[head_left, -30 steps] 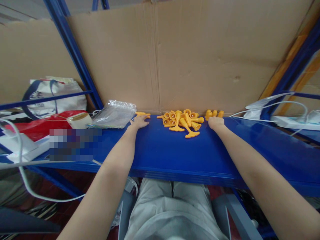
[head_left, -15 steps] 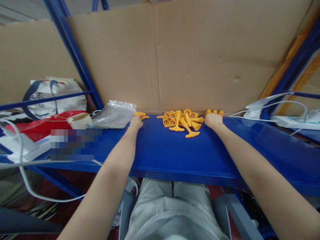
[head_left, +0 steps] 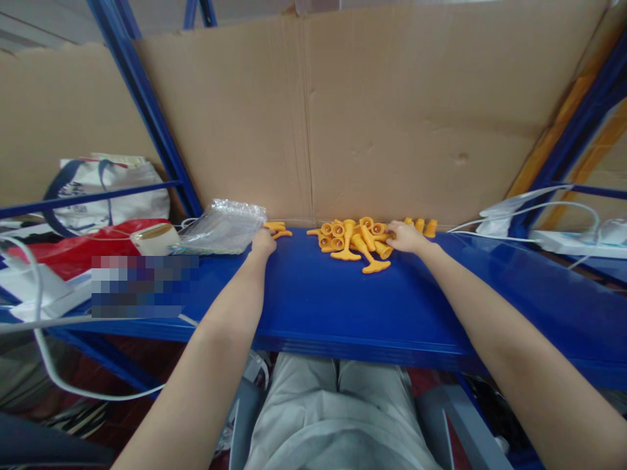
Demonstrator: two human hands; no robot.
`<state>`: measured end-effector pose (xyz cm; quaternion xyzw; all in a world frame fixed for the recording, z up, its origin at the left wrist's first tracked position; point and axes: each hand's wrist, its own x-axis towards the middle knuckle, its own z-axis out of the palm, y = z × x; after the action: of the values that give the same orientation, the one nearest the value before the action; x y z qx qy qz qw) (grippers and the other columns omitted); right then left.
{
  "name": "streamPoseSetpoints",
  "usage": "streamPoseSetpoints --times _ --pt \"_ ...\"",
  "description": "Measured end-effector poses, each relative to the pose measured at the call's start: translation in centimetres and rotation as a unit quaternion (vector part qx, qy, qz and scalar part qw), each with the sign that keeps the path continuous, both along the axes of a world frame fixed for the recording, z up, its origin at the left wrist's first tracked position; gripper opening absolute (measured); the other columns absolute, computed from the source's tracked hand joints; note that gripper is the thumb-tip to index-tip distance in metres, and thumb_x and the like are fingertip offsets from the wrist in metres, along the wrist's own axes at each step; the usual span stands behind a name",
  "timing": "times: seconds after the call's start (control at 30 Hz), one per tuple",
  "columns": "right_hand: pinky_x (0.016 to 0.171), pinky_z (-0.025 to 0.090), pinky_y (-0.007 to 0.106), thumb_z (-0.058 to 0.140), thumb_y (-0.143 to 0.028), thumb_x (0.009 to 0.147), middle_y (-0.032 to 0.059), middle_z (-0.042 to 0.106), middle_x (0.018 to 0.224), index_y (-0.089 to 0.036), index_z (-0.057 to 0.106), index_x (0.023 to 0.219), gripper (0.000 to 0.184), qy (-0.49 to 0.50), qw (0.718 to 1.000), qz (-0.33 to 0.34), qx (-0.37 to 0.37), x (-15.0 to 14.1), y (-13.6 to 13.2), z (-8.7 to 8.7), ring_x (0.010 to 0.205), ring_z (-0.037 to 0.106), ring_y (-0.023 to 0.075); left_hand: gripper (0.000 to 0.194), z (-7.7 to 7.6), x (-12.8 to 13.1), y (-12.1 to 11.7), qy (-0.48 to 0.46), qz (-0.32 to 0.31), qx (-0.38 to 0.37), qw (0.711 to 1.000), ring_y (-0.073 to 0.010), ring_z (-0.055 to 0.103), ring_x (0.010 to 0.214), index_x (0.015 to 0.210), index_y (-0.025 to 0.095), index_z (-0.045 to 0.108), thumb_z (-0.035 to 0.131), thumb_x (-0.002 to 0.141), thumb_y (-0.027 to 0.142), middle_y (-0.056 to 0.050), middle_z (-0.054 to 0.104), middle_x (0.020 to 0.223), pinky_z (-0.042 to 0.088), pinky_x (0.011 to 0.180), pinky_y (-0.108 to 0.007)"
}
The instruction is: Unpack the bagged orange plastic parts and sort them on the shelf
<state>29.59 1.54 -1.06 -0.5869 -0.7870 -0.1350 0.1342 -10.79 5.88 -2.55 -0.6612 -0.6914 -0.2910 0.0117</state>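
Note:
Several yellow plastic T-handled pieces with flared, hollow ends lie in a pile (head_left: 349, 236) against the cardboard at the back of the blue shelf. My right hand (head_left: 405, 236) reaches the pile's right end, fingers curled onto one piece there that it mostly covers. To the right of that hand stand a few more yellow pieces (head_left: 430, 228) in a row. Left of the pile, my left hand (head_left: 264, 241) is closed at a small group of yellow pieces (head_left: 279, 230); its fingertips are partly hidden.
A clear plastic bag (head_left: 223, 228) lies beside my left hand. Farther left are a red bag (head_left: 93, 240), a white tote (head_left: 132, 186) and white cables (head_left: 42, 339). A white power strip (head_left: 578, 243) sits at right. Cardboard (head_left: 392, 117) walls off the back.
My right hand has moved left from the row of standing yellow pieces to the right end of the pile, uncovering that row. My left hand has stayed nearly in place.

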Motion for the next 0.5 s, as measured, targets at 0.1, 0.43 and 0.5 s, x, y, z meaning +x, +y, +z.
streamPoseSetpoints --times 0.1,0.43,0.5 --pt "0.095 0.05 0.034 0.057 -0.015 0.077 0.0139 0.072 0.121 -0.013 0.072 0.117 0.043 0.003 1.0 0.014 -0.022 0.2 0.8 -0.4 0.11 0.067 0.0283 0.038 0.2 0.2 -0.3 0.026 0.045 -0.037 0.998 -0.0301 0.068 0.113 0.119 0.018 0.075 0.06 0.085 0.007 -0.013 0.074 0.12 0.053 0.1 -0.038" --pt "0.098 0.052 0.034 0.059 -0.011 0.075 0.0122 0.072 0.123 -0.015 0.073 0.118 0.046 0.033 0.998 0.022 -0.045 0.6 1.7 -0.5 0.113 0.068 0.0286 0.034 0.6 0.9 -1.0 0.059 0.071 -0.065 0.994 -0.0295 0.067 0.116 0.116 0.017 0.073 0.057 0.087 0.013 -0.014 0.074 0.118 0.049 0.098 -0.033" --pt "0.099 0.051 0.035 0.061 -0.012 0.076 0.013 0.071 0.125 -0.014 0.072 0.119 0.045 0.033 0.998 0.022 -0.054 0.7 1.7 -0.4 0.114 0.067 0.0291 0.035 0.6 0.9 -1.0 0.053 0.083 -0.068 0.993 -0.031 0.067 0.117 0.118 0.018 0.072 0.057 0.087 0.013 -0.015 0.074 0.117 0.049 0.1 -0.037"
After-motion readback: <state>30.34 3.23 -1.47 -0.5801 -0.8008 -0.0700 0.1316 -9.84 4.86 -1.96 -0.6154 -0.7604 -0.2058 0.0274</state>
